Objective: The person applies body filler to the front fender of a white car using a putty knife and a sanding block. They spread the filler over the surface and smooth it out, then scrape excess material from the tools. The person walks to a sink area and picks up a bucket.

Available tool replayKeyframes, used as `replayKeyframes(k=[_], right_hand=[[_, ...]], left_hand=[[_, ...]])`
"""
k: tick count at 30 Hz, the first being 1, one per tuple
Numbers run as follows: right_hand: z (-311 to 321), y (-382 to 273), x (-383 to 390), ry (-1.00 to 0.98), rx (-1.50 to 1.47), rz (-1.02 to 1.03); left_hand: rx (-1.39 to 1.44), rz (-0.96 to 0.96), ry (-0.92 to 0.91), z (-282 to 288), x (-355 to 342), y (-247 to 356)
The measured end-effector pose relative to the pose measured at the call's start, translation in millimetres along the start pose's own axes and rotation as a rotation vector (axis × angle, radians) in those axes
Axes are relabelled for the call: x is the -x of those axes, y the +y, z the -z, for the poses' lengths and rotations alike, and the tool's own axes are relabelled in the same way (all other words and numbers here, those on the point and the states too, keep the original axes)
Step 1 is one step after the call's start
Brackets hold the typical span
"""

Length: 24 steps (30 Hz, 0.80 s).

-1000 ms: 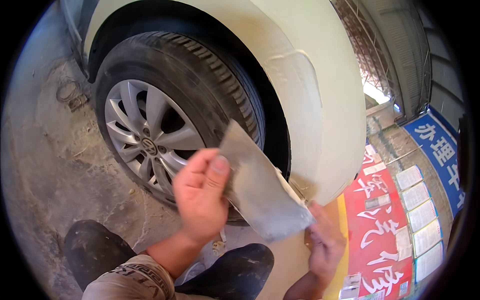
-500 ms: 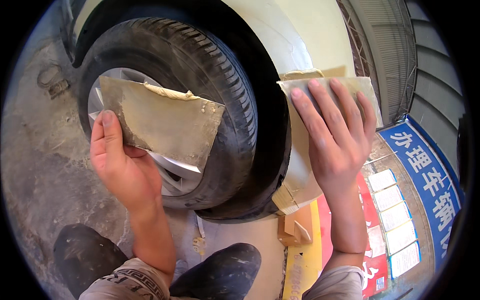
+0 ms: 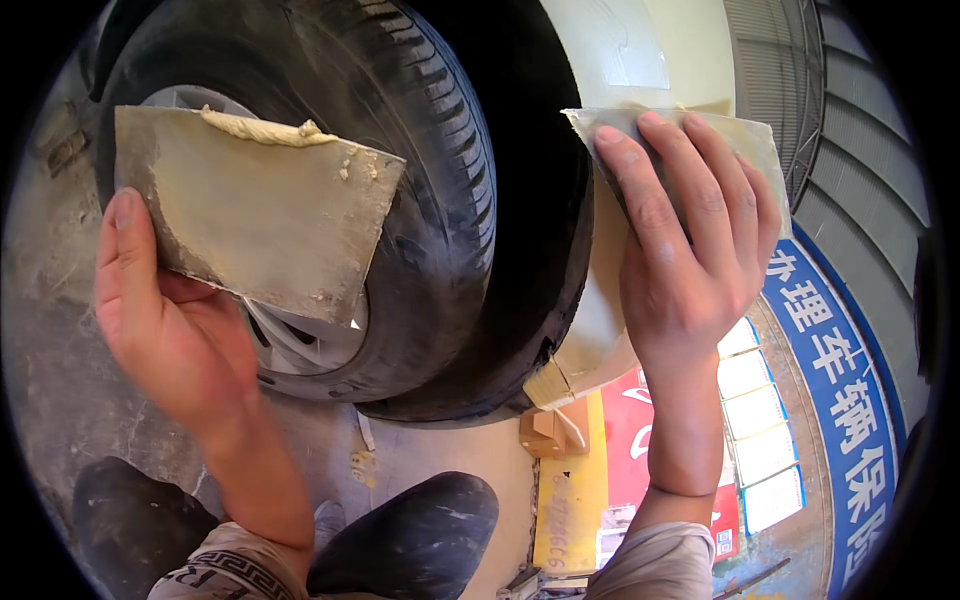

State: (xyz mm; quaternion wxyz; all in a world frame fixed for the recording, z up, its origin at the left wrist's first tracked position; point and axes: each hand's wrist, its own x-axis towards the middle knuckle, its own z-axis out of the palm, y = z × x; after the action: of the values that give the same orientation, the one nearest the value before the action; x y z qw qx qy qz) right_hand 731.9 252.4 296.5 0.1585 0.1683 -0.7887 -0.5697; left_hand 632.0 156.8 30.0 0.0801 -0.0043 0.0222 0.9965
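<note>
Starting far left: left hand [image 3: 170, 315] out in front of the wheel [image 3: 305, 340], clamped on one corner of a flat plate [image 3: 260, 215], thumb on the face, other fingers tucked behind. Decent bead of beige paste [image 3: 265, 130] along the top edge, plus a few crumbs [image 3: 345, 170] near the right corner. Watch those crumbs: probably hard bits, best picked off before dragging scratches through a fresh coat. Also worth holding that plate fairly level, to save the bead from sliding off near the tyre [image 3: 430, 230]. Next over, the dark wheel arch [image 3: 530, 150], with a small brown box [image 3: 545, 432] low down. Then the pale fender [image 3: 700, 45], with a smooth shiny patch [image 3: 622, 48] up top. Hands well apart, btw. Right hand [image 3: 690, 240] over by the fender, holding a second plate [image 3: 748, 138], four fingers spread across the face, thumb out of sight. Can't tell about actual contact with the fender from this angle. Nice finger spread though: press evenly with all four, tilt the plate low, and pull one long steady stroke instead of short dabs. Ease off toward the arch edge, or probably risk a ridge there. Far right, just a blue sign [image 3: 815, 345] with white lettering.
</note>
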Motion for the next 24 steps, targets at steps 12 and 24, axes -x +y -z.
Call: replayKeyframes(k=[12,24], right_hand=[[0.9,-13.3,29.6,-0.019,0.025,-0.063],[14.5,-31.5,69.2,-0.112,0.046,-0.143]], left_hand=[[-0.106,-0.062,0.116,-2.4,1.7,-8.9],[-0.268,-0.031,0.321,-6.4,2.4,-12.7]])
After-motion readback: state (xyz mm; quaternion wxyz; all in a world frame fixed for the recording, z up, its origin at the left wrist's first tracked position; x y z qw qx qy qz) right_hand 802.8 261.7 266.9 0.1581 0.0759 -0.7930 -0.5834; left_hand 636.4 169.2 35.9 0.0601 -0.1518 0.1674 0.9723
